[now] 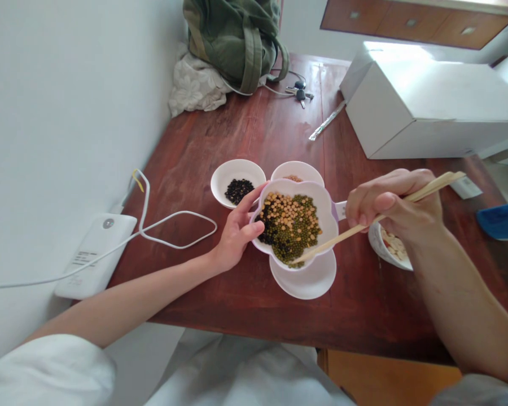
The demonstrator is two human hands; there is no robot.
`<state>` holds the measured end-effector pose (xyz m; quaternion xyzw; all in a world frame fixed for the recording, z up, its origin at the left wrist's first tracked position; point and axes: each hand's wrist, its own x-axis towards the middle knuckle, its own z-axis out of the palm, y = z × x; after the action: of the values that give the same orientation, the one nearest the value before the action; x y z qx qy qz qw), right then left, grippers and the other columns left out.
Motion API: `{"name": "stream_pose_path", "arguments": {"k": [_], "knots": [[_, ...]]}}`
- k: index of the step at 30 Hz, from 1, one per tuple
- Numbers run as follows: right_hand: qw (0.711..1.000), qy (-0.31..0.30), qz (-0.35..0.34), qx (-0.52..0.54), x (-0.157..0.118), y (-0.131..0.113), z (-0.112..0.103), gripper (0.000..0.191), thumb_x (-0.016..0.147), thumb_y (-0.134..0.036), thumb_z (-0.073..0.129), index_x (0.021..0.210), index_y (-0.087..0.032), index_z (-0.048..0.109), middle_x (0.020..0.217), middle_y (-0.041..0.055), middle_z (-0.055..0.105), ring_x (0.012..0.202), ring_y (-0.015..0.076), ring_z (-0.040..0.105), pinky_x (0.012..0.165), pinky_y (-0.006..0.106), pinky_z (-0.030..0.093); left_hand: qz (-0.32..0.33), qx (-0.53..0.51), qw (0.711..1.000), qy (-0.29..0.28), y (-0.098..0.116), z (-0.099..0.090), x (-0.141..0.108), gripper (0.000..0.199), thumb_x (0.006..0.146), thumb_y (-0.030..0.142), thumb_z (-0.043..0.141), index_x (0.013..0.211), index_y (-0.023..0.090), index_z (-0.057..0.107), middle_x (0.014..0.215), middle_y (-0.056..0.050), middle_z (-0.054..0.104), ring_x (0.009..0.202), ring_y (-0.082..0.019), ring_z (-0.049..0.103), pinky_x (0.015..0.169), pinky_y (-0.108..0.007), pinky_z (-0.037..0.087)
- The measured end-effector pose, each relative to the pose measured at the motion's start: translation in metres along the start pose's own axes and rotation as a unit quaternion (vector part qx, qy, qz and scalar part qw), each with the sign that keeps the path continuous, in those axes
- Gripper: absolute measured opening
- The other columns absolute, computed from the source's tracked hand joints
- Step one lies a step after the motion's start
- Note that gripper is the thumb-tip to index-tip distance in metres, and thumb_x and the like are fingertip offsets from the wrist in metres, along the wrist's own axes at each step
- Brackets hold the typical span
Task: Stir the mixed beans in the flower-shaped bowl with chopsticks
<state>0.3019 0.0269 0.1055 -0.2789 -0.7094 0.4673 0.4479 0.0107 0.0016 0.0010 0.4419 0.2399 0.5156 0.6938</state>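
A white flower-shaped bowl (330, 211) with a lilac edge and a short handle (341, 210) is held above the table. In it lie mixed beans: green, black and yellowish ones. My left hand (239, 228) grips its left rim, thumb on top. My right hand (395, 197) is closed around a pair of wooden chopsticks (347, 234), whose tips touch the green beans at the near side. The fingers of that hand also meet the handle's end. Beneath and around are a bowl of black beans (239, 190), a bowl with light brown contents (294, 177), and a white dish (307, 282).
A patterned bowl (379, 248) with pale pieces stands partly behind my right wrist. A white power bank (97, 256) with a looping cable (182, 213) lies left. Farther back are a green bag (232, 42), keys (300, 93), a wrapped strip (327, 121) and a large white box (432, 101).
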Motion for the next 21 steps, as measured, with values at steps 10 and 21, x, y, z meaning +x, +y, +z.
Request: {"name": "stream_pose_path", "arguments": {"k": [10, 21], "knots": [[0.979, 0.167, -0.098, -0.056, -0.004, -0.018, -0.022, 0.045, 0.095, -0.048, 0.087, 0.060, -0.022, 0.075, 0.050, 0.0031, 0.064, 0.043, 0.0212, 0.061, 0.039, 0.038, 0.048, -0.008, 0.002, 1.000, 0.012, 0.001, 0.001, 0.000, 0.078, 0.089, 0.052, 0.085, 0.161, 0.034, 0.063, 0.155, -0.012, 0.075, 0.150, -0.047, 0.065, 0.125, -0.065, 0.053], [0.977, 0.074, -0.129, -0.155, -0.002, -0.026, -0.022, 0.045, 0.097, -0.054, 0.082, 0.068, -0.020, 0.079, 0.062, 0.0069, 0.073, 0.056, 0.0249, 0.071, 0.049, 0.039, 0.055, -0.005, -0.006, 1.000, 0.015, 0.001, 0.001, 0.001, 0.072, 0.089, 0.049, 0.083, 0.158, 0.034, 0.066, 0.159, -0.010, 0.072, 0.152, -0.045, 0.063, 0.127, -0.062, 0.052]]}}
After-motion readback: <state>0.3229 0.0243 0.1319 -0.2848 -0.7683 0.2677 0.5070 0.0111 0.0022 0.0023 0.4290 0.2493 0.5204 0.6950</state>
